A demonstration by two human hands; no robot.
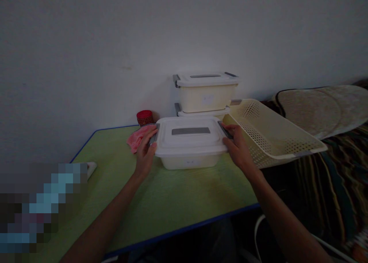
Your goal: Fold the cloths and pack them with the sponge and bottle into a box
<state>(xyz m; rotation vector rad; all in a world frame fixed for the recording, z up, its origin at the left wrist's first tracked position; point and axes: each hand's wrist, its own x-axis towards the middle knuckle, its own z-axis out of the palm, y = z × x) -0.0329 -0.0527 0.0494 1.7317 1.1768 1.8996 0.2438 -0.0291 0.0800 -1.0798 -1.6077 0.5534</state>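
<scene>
A white lidded storage box [188, 144] with a grey strip on its lid is in front of me over the green table. My left hand [146, 150] grips its left end at the grey latch, fingers on the latch and thumb at the rim. At the opposite end, my right hand [237, 145] holds the other grey latch the same way. The lid sits on the box, and what is inside cannot be seen. Whether the box rests on the table or is slightly raised, I cannot tell.
Behind stand two stacked boxes, the upper box [207, 96] against the wall. A cream perforated basket [287, 134] is at the right, beside a couch cushion [324, 106]. A pink cloth [133, 140] and red round container [145, 118] lie at the back left of the table [172, 201].
</scene>
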